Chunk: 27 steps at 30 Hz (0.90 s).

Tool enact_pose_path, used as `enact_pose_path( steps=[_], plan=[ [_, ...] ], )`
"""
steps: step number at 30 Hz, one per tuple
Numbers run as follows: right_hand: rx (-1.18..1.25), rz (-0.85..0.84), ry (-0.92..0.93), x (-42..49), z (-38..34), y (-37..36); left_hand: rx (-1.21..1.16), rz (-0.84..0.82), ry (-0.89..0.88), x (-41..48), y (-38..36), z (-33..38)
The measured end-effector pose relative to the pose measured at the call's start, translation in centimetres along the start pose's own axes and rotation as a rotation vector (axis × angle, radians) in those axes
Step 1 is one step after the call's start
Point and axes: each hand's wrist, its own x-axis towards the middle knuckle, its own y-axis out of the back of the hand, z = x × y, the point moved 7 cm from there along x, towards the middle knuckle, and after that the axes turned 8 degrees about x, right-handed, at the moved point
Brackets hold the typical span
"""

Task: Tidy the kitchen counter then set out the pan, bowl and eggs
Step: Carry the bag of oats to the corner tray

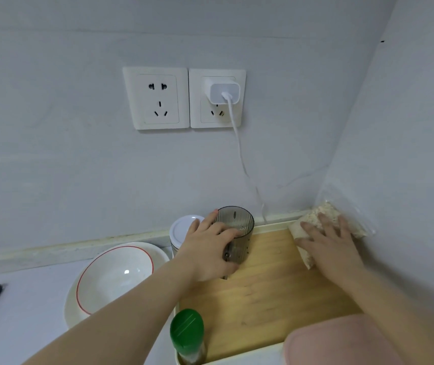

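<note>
Pale wood forms a tray (pixel 271 299) with a cream rim, lying on a white table (pixel 26 312) in the corner of a grey-white wall. The left grip (pixel 208 248) is curled around a smoky grey, see-through cup (pixel 239 227), fingers wrapped across its side. The cup is upright at the tray's far left corner; whether its base touches the wood cannot be told. The right grip (pixel 334 246) lies flat with fingers straight and spread, pressing on a speckled beige cloth (pixel 313 219) at the tray's far right corner, against the wall. A clear plastic bag (pixel 342 196) leans in the corner just behind the cloth.

The bowl (pixel 115 272), white with a thin red ring inside, sits on the table just left of the tray. A white-lidded jar (pixel 183 227) stands between the bowl and the cup, partly hidden by the left grip. A green-capped bottle (pixel 186 330) stands at the tray's near left corner. Above, two wall sockets; the right one holds a white charger (pixel 223 92) whose cable (pixel 239 148) hangs down behind the cup.
</note>
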Motion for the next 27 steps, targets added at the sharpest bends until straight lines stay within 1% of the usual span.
enact_pose_path(
  steps=[2, 3, 4, 5, 8, 9, 11, 13, 15, 18, 20, 22, 24, 27],
  plan=[
    [-0.042, -0.016, 0.074, 0.4, 0.2, 0.0, 0.000, -0.005, -0.004, 0.0, 0.0, 0.0],
    [-0.071, -0.034, 0.140, 0.4, 0.0, -0.1, 0.003, -0.012, -0.007, -0.1, 0.0, 0.0],
    [-0.107, 0.001, 0.234, 0.5, -0.4, 0.3, 0.005, -0.019, -0.010, -0.1, 0.0, 0.1],
    [-0.139, 0.010, 0.276, 0.7, -0.5, 0.8, 0.006, -0.022, -0.012, -0.1, 0.0, 0.0],
    [-0.155, -0.007, 0.269, 0.9, -0.5, 1.3, -0.006, -0.026, -0.013, -0.1, 0.1, 0.1],
    [-0.142, 0.028, 0.282, 1.1, -0.4, 0.8, -0.009, -0.029, -0.009, -0.1, 0.1, 0.0],
    [-0.137, -0.046, 0.210, 1.2, 0.2, 0.3, -0.013, -0.039, -0.006, -0.1, 0.0, 0.0],
    [-0.098, -0.039, 0.190, 0.8, 0.0, 0.5, -0.011, -0.052, -0.011, 0.0, 0.0, 0.0],
    [0.005, -0.008, 0.154, 0.2, -0.5, 1.5, -0.012, -0.065, -0.019, 0.1, 0.0, 0.0],
    [0.152, 0.099, 0.118, -0.6, -1.8, 3.4, -0.036, -0.082, -0.024, 0.1, 0.2, 0.2],
    [0.256, 0.140, 0.087, -1.1, -2.5, 4.7, -0.067, -0.070, -0.018, -0.1, 0.8, 0.3],
    [0.376, 0.178, 0.048, -1.6, -2.9, 6.3, -0.139, -0.009, 0.007, -0.2, 1.9, 0.2],
    [0.519, 0.251, 0.001, -2.7, -3.2, 8.6, -0.254, 0.100, 0.020, -0.8, 4.1, 0.0],
    [0.819, 0.328, -0.046, -4.8, -4.0, 11.7, -0.488, 0.234, 0.077, -3.2, 7.7, -0.9]
  ],
)
